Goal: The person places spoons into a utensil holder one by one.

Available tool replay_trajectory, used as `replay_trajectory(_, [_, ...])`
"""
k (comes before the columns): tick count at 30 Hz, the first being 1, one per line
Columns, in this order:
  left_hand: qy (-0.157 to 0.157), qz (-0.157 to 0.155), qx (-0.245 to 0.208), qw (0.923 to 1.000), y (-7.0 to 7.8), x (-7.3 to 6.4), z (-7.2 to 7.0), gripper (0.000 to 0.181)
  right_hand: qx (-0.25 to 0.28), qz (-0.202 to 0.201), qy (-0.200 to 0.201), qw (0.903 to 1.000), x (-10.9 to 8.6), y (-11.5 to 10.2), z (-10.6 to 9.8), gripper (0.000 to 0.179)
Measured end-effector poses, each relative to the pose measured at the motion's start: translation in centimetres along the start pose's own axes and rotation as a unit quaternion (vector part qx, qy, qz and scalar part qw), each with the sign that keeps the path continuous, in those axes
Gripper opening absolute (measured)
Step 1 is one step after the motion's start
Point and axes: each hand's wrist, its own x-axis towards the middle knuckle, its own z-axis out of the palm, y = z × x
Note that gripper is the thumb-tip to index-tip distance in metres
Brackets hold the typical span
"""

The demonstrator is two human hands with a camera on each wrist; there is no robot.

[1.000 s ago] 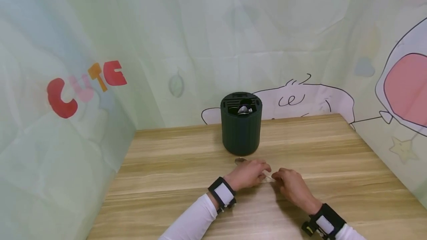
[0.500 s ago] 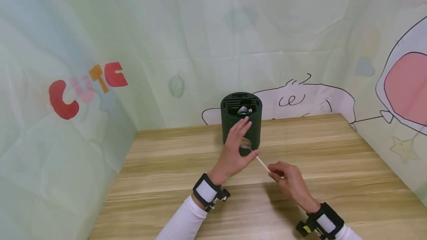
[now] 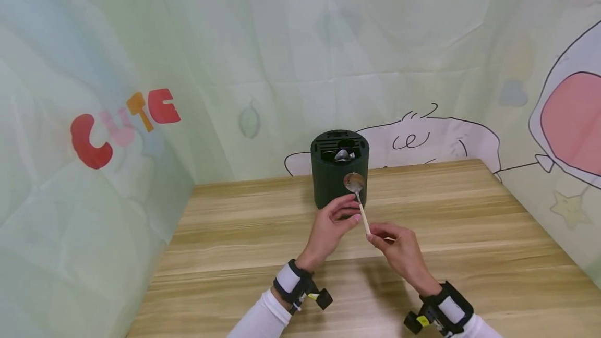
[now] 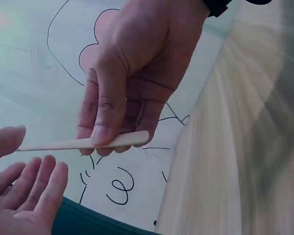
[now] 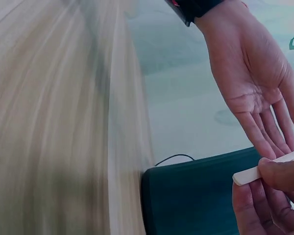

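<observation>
My right hand [image 3: 401, 254] pinches a spoon [image 3: 364, 220] between thumb and fingers at the end of its cream-coloured handle. The spoon is raised and tilted, its metal bowl upward and overlapping the front of a dark green cutlery holder [image 3: 331, 184] in the head view. My left hand [image 3: 331, 228] is beside the handle, fingers relaxed and apart, thumb tip close to the spoon. In the left wrist view the handle end sticks out past the right thumb. The right wrist view shows the left palm turned up behind the handle.
Several spoons [image 3: 343, 155] stand in the holder's front compartment; slots mark its top. The wood-grain table [image 3: 225, 244] meets printed fabric walls [image 3: 263, 67] at the back and sides.
The spoon has come up off the table and swung more upright, its bowl rising. My left hand has moved from over the spoon to its left side; my right hand still pinches the handle end.
</observation>
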Motion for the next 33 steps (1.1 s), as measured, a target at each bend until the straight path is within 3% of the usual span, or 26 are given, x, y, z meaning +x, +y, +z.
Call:
replay_trajectory(7, [0.023, -0.005, 0.007, 0.9997, -0.6, -0.3, 0.2, 0.022, -0.001, 0.017, -0.002, 0.9999, -0.2, 0.5, 1.1, 0.015])
replay_trajectory(13, [0.042, -0.018, -0.012, 0.9989, -0.8, -0.4, 0.1, 0.015, 0.001, 0.035, -0.002, 0.9994, -0.3, 0.2, 1.6, 0.015])
replay_trajectory(19, [0.027, 0.004, 0.013, 0.9995, -0.3, -0.3, -0.6, 0.017, -0.007, -0.006, 0.010, 0.9999, 1.0, -3.8, 0.9, 0.018])
replay_trajectory(23, [0.008, 0.015, 0.028, 0.9995, 0.2, -0.2, -1.1, 0.019, -0.004, -0.036, -0.011, 0.9993, 2.5, -6.4, 0.3, 0.020])
replay_trajectory(33, [-0.023, 0.033, 0.042, 0.9983, 1.6, 0.9, -2.4, 0.015, 0.011, -0.047, -0.050, 0.9976, 5.3, -8.5, 0.4, 0.011])
